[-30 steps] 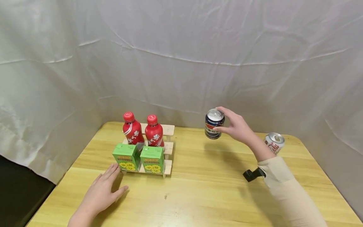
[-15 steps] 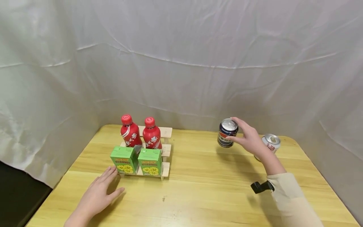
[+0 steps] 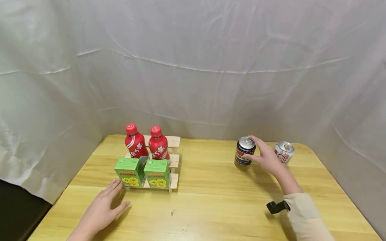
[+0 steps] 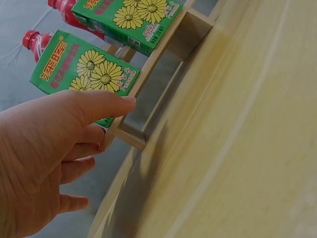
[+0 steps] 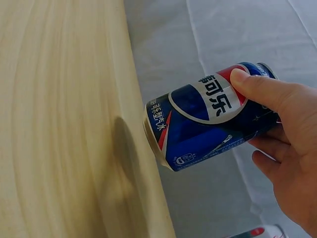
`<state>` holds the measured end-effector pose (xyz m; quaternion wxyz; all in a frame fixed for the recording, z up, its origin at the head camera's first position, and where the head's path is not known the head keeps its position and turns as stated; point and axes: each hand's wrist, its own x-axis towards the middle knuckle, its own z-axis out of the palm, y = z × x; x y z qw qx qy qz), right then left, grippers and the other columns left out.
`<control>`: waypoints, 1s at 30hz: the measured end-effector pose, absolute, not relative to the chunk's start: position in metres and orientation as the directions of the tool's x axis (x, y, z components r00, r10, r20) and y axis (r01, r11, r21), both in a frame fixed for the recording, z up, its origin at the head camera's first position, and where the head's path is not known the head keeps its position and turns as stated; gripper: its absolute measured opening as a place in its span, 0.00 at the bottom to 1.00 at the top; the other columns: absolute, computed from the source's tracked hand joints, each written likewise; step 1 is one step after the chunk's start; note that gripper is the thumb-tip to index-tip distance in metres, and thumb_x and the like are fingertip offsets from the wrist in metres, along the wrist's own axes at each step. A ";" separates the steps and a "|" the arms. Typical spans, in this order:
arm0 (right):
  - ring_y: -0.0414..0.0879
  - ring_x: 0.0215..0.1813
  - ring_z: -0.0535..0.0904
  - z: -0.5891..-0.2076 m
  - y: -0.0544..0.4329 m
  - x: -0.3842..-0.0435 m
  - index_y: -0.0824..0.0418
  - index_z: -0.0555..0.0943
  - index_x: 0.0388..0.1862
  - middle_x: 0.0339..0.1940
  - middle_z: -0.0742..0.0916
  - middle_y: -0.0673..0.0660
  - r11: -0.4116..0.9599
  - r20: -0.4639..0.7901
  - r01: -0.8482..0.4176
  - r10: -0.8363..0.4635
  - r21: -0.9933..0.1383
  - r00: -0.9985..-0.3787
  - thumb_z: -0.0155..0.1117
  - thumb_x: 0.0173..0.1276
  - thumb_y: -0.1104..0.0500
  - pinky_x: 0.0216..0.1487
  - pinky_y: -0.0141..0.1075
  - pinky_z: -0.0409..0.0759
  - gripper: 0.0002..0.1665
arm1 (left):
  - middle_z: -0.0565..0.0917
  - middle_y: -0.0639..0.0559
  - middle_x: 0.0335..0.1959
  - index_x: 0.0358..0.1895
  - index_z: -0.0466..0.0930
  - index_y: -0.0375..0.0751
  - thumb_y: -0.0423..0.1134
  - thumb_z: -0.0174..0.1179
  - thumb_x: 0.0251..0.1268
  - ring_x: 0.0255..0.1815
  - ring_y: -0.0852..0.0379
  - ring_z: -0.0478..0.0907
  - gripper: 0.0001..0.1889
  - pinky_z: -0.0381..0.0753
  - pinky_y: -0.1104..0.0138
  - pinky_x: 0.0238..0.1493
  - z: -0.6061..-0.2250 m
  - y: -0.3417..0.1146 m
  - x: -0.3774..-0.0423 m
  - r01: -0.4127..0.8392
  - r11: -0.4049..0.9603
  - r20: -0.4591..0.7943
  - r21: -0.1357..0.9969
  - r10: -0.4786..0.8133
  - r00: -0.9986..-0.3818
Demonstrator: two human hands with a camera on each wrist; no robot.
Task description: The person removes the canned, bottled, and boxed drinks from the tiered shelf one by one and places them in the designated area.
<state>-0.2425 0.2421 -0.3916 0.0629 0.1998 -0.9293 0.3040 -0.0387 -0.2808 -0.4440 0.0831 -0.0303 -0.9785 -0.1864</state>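
Observation:
My right hand grips a dark blue Pepsi can from its right side, thumb across the front. The can is upright, low at the table's back right; whether its base touches the wood I cannot tell. In the right wrist view the can shows its label, with the thumb near its top. Close on its right stands a white Coca-Cola can. My left hand lies with extended fingers at the front left corner of a stepped wooden rack, beside a green drink carton. In the left wrist view the thumb overlaps that carton.
A second green carton stands on the rack's low front step. Behind the cartons, two red bottles stand higher up. White cloth hangs behind and beside the wooden table.
My right hand has carried the Pepsi can rightward and down, towards the Coca-Cola can. My left hand stays by the rack. The head view has shifted slightly.

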 end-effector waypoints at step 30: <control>0.72 0.67 0.68 -0.412 0.262 -0.249 0.61 0.57 0.76 0.70 0.70 0.75 0.769 0.209 -0.368 -0.303 -0.523 -0.930 0.69 0.64 0.48 0.67 0.67 0.65 0.49 | 0.68 0.31 0.69 0.64 0.72 0.29 0.51 0.66 0.60 0.70 0.28 0.62 0.35 0.63 0.32 0.63 -0.451 -0.286 -0.041 0.124 0.876 0.238 0.467 0.010 -0.971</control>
